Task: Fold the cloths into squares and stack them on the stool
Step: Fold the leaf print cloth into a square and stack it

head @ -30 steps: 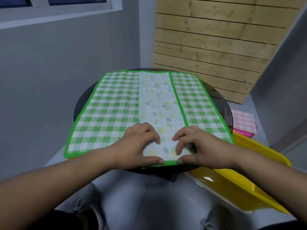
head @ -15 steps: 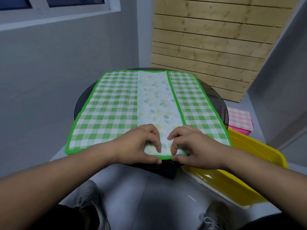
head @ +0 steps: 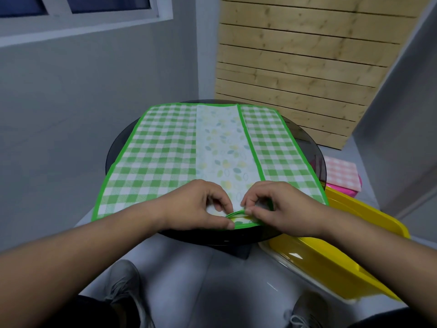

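Observation:
A green checked cloth (head: pixel 165 152) with a pale leaf-print middle strip and bright green border lies spread over a round dark glass table (head: pixel 307 143). Its right side is folded inward over the strip. My left hand (head: pixel 201 204) and my right hand (head: pixel 276 207) sit side by side at the near edge, each pinching the green hem, which is lifted slightly into a small arch between the thumbs. A folded pink checked cloth (head: pixel 340 172) rests on a pink stool (head: pixel 350 191) to the right, partly hidden behind the table.
A yellow plastic tub (head: pixel 343 252) stands on the floor at the right, close under my right forearm. A wooden slat panel (head: pixel 295 55) leans on the far wall. Grey walls close in on the left. My shoes (head: pixel 123 280) are on the grey floor below.
Both hands have drawn closer together at the near hem and now pinch it, raising the edge a little off the table. The cloth otherwise lies as before.

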Demonstrator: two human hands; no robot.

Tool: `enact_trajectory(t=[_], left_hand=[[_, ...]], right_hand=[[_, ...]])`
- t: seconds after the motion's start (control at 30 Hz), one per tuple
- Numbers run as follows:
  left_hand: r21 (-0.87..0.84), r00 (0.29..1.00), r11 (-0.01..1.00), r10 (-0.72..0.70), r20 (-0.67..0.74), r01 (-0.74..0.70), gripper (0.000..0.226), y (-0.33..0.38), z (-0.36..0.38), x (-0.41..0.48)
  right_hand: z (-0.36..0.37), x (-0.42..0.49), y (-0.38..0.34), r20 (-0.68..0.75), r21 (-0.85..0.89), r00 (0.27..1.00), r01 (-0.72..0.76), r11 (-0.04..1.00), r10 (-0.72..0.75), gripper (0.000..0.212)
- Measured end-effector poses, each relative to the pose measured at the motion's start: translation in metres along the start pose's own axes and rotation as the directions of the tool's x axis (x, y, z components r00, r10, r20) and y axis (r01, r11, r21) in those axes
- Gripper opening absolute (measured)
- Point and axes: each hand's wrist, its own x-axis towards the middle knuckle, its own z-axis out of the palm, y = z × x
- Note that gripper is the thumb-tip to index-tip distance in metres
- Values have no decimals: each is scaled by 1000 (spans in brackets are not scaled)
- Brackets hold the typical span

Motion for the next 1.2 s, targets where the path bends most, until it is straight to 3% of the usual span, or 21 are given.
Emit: enact_trajectory(t=[0.3, 0.6, 0.7, 0.8, 1.0, 1.1, 1.2], left_hand=[[43, 1000, 999, -13, 5, 13, 45, 11, 1, 2], [28, 998, 998, -48, -36, 49, 9, 21, -8, 8], [33, 997, 997, -64, -51, 65, 6, 23, -10, 11], [-5, 996, 997, -81, -49, 81, 5, 26, -13, 12], [-110, 997, 991, -76, -3, 75, 20, 29, -27, 14], [51, 1000, 999, 12, -19, -11, 27, 30, -39, 16], [73, 993, 997, 47, -104, -39, 15, 30, -55, 24]], right_hand=[[-4, 6, -2, -41, 39, 997, -65, 997, 66, 6], [-11, 7, -8, -1, 83, 997, -82, 993, 83, 15], [-11, 6, -10, 28, -20, 999, -44, 999, 44, 27], [-8, 9, -10, -18, -162, 1000, 21, 987, -25, 22], [-17, 17, -14, -68, -257, 995, 50, 965, -70, 13], [-32, 27, -18, -114, -249, 990, 50, 967, -81, 15], [-45, 41, -19, -148, -208, 984, 71, 976, -103, 16]])
